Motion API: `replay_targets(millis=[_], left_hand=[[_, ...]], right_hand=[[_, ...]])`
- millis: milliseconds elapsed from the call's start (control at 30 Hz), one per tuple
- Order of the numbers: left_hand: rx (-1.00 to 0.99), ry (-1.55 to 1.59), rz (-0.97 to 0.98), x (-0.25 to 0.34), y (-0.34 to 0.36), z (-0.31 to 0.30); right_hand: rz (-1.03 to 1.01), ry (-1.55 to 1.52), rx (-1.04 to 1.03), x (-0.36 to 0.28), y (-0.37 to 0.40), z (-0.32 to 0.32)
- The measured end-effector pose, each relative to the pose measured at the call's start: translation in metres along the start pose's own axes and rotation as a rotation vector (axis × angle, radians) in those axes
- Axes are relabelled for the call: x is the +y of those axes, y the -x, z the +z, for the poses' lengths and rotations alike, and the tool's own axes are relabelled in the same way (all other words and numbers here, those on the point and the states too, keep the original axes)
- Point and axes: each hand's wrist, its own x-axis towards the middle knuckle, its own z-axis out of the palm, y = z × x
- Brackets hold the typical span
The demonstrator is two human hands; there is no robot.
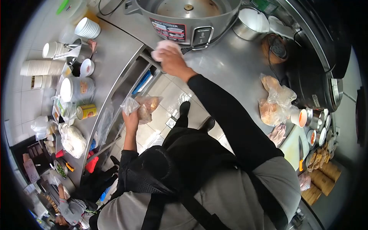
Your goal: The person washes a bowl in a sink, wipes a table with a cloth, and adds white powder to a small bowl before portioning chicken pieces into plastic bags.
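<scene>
My right hand (pixel 177 63) is closed on a pale pink cloth (pixel 158 54), at the steel counter's corner in front of the large rice cooker (pixel 203 32). The cooker's lid is off, and its inner bottom shows a brass-coloured centre. Low on the left, my left hand (pixel 131 119) grips the gathered top of a clear plastic bag (pixel 148 107) with brownish-orange food inside. This bag hangs over the tiled floor, beside the counter's open shelf. Exactly what food it holds I cannot make out.
More bagged food (pixel 271 107) lies on the right counter, near a cutting board (pixel 293 147) and a knife (pixel 301 153). A lidded pot (pixel 249 25) stands behind. Stacked paper cups (pixel 87 28), a tub (pixel 76 91) and a yellow can (pixel 86 111) line the left counter. Another person (pixel 73 209) is at lower left.
</scene>
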Motion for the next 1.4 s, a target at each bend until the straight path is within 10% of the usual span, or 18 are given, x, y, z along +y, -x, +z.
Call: replay_targets(millis=[133, 300, 500, 567, 767, 833, 900, 1033, 1167, 1333, 1400], left_hand=[[-0.011, 0.029, 0.015, -0.02, 0.007, -0.013], [-0.023, 0.036, -0.079, 0.007, 0.011, -0.016], [-0.374, -0.083, 0.123, 0.041, -0.016, -0.011], [-0.443, -0.095, 0.17, 0.077, -0.026, 0.009], [-0.582, -0.005, 0.181, 0.149, -0.051, 0.108], [-0.642, -0.113, 0.499, 0.155, -0.079, 0.159], [-0.803, 0.43, -0.015, 0.21, -0.07, 0.221], [-0.778, 0.282, 0.376, 0.263, -0.048, 0.328], [-0.759, 0.023, 0.311, 0.22, -0.039, 0.447], [-0.797, -0.109, 0.319, 0.201, -0.012, 0.456], [-0.366, -0.386, 0.671, 0.201, 0.003, 0.44]], right_hand=[[0.004, -0.05, -0.035, -0.01, 0.017, 0.002], [0.215, -0.157, 0.058, -0.01, 0.142, -0.157], [0.654, 0.452, -0.144, 0.119, 0.193, -0.233], [0.653, 0.696, 0.142, 0.053, 0.173, -0.212], [0.807, 0.525, 0.041, -0.112, 0.274, -0.249], [0.961, 0.698, 0.065, -0.151, 0.347, -0.283], [1.206, 0.704, 0.085, -0.179, 0.431, -0.317], [1.341, 0.429, 0.665, -0.235, 0.468, -0.392], [1.449, 0.153, 1.11, -0.218, 0.451, -0.421], [1.235, 0.382, 0.78, -0.163, 0.458, -0.459], [1.304, 0.239, 0.704, -0.131, 0.455, -0.49]])
